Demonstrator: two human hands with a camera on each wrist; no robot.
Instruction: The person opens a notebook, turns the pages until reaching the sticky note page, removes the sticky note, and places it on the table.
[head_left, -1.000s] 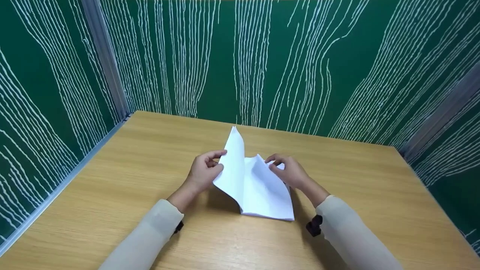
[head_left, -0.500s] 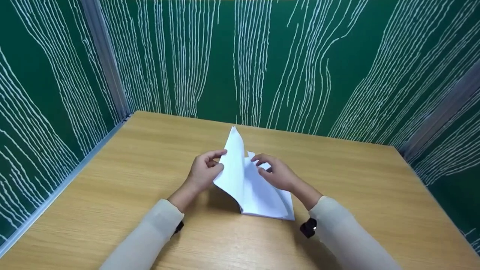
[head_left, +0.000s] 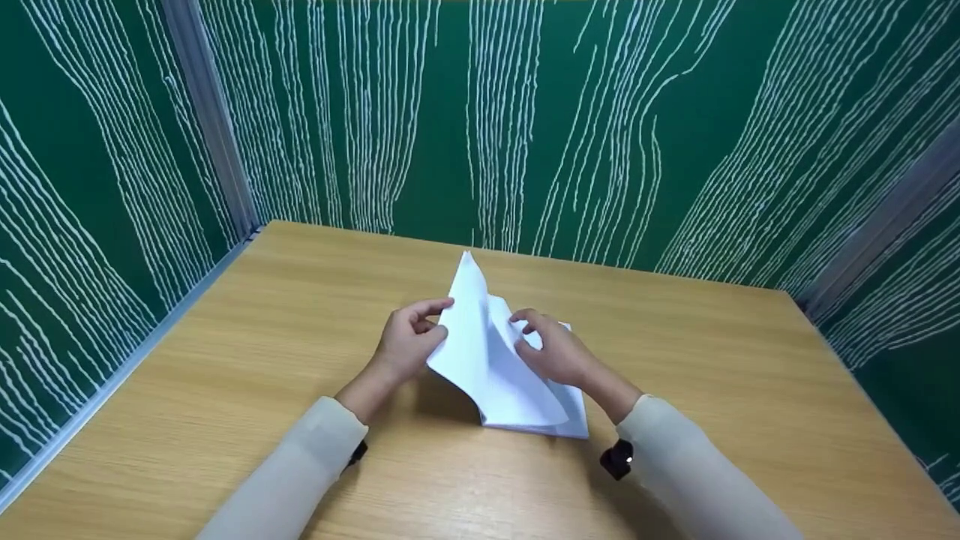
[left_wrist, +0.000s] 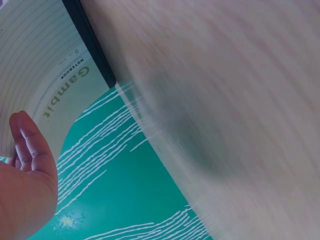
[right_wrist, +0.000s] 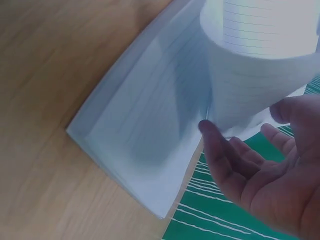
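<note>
An open notebook (head_left: 574,409) with white pages lies on the wooden table. My left hand (head_left: 409,341) holds a raised section of pages (head_left: 465,330) upright, thumb on one side and fingers on the other. In the left wrist view, its lined sheet (left_wrist: 30,60) bears the printed words "Gambit" and "NOTEBOOK". On the right half, a single leaf (head_left: 517,386) curves up off the stack. My right hand (head_left: 551,351) is at its outer edge. The right wrist view shows the curled lined page (right_wrist: 255,75) between thumb and curled fingers; the exact contact is partly hidden.
The wooden table (head_left: 225,375) extends around the notebook. Green panels (head_left: 442,150) with white wavy lines stand behind and at both sides, joined by grey posts (head_left: 214,112). A dark device (head_left: 617,459) is at the right wrist.
My right hand has moved left from the notebook's right side, and the leaf there has shifted left, its near corner now lifted. My left hand keeps its hold on the raised pages.
</note>
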